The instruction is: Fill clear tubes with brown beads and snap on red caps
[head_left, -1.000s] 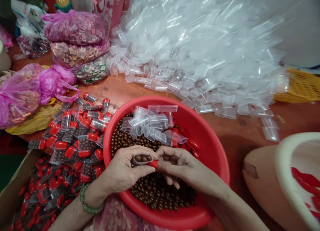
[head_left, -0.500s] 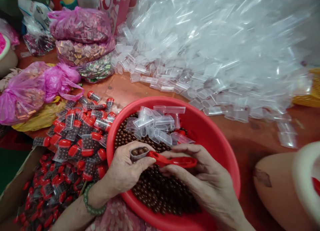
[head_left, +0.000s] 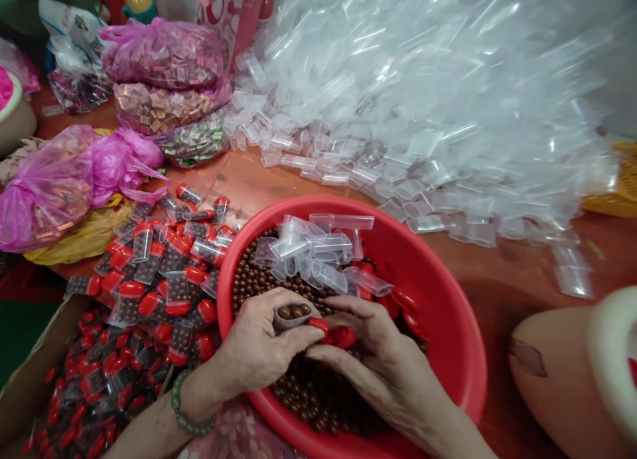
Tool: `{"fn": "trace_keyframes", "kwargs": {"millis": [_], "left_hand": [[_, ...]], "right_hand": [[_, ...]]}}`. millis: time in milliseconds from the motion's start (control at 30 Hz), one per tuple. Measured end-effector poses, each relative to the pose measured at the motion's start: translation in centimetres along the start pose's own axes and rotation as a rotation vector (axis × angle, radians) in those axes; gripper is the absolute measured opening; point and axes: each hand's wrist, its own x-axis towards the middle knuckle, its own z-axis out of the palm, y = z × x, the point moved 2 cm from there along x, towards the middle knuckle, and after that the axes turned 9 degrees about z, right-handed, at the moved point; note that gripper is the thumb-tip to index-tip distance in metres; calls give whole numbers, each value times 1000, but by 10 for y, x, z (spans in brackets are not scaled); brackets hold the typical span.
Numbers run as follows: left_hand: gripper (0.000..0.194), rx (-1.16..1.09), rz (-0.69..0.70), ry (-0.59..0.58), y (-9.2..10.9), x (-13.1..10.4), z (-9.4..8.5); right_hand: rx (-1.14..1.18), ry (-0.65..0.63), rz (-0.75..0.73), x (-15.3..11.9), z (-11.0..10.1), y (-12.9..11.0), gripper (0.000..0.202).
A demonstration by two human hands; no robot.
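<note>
Over a large red basin [head_left: 438, 280], my left hand [head_left: 263, 339] holds a clear plastic tube [head_left: 292, 315] with its open end up and brown balls inside. A red cap [head_left: 318, 327] touches the left fingertips. My right hand [head_left: 378, 359] is closed round a red cap piece [head_left: 343, 337] beside it. Under both hands lie many brown balls [head_left: 308, 393]. Empty clear tubes [head_left: 318, 247] sit on the balls at the basin's back, with more red caps [head_left: 408, 306] to their right.
Filled red-capped tubes [head_left: 159, 266] are heaped left of the basin. A big pile of clear tubes [head_left: 423, 101] covers the back of the table. Pink bags [head_left: 164, 54] stand back left, a beige pot [head_left: 562, 373] at right.
The long red piece between the hands now shows as smaller red caps. My right hand has moved slightly left and down, uncovering red caps in the basin. The left hand has shifted slightly right.
</note>
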Motion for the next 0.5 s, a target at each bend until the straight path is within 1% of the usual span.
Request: {"fn": "trace_keyframes", "kwargs": {"millis": [67,100,167,233,300,367,400,433,500], "left_hand": [[12,-27,-22,14,-1,0,1],[12,-44,-29,22,-1,0,1],[11,-72,-23,33,-1,0,1],[10,-77,-3,30,0,0,1],[10,-84,-8,15,-1,1,2],[11,-96,-31,6,-3,0,2],[11,-95,-39,7,-4,0,2],[11,-85,-38,9,-5,0,2],[9,-59,-23,11,-5,0,2]], "right_hand": [[-36,125,-3,-3,1,4,30],[-66,167,-20,-3,1,5,26],[-142,204,-113,-3,3,2,25],[-241,210,-260,-2,8,-5,34],[-323,201,-361,-2,14,-10,50],[-346,204,-385,-2,21,-13,63],[-336,202,-380,-2,22,-13,67],[-317,193,-371,-3,23,-12,67],[-266,158,-328,-3,19,-9,62]]}}
